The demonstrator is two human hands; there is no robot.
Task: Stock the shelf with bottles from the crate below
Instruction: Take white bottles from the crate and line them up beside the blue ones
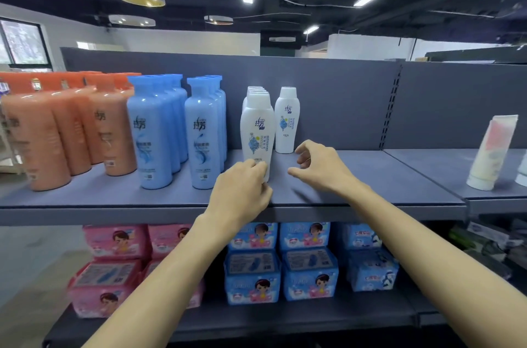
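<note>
On the grey top shelf (370, 176) a row of white bottles runs front to back, led by the front white bottle (257, 131). A single white bottle (286, 119) stands beside the row at the back. My left hand (242, 191) grips the base of the front white bottle, with fingers curled round its lower left side. My right hand (316, 165) hovers just right of that bottle, over bare shelf. Its fingers are loosely curled, its thumb points left, and it holds nothing. The crate is out of view.
Blue bottles (199, 131) and orange bottles (51, 134) fill the shelf to the left. A leaning white tube (493, 148) stands on the neighbouring shelf at right. On the lower shelf sit pink packs (111, 262) and blue packs (308, 262).
</note>
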